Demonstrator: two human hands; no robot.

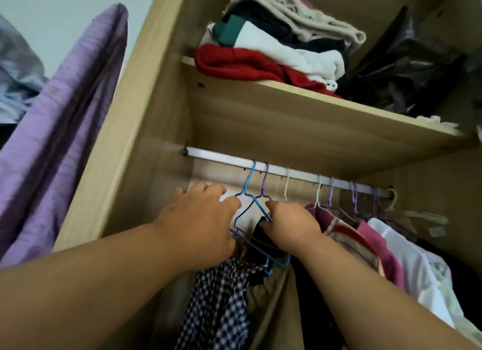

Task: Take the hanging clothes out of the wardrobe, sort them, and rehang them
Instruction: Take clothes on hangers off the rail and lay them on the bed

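Two hands on the first hangers, nothing lifted off yet

- Blue hanger (249, 177): hook over the rail (221, 155) near its left end. A checked garment (216, 297) and a dark garment (260, 237) bunch below it; which hanger carries which I cannot tell.
- Right hand (289, 227): fingers curled, thumb and forefinger pinching the blue hanger's shoulder wire where the dark garment meets it.
- Left hand (200, 219): blurred, up against the left side of the same bundle, beside a dark wire hanger. Fingers look loosely spread; whether it has a grip I cannot tell.
- Other hanging clothes (365, 245): pink, striped and white pieces crowd the rail to the right.
- Step, as I read it: the taking-out stage, at the first item.
- Next move calls for raising the hook clear of the rail and drawing the bundle out without catching the purple hanger just beside it.
- Around: folded clothes (273, 49) on the shelf (287, 107) above; purple cloth (65, 127) outside the wardrobe (125, 114).
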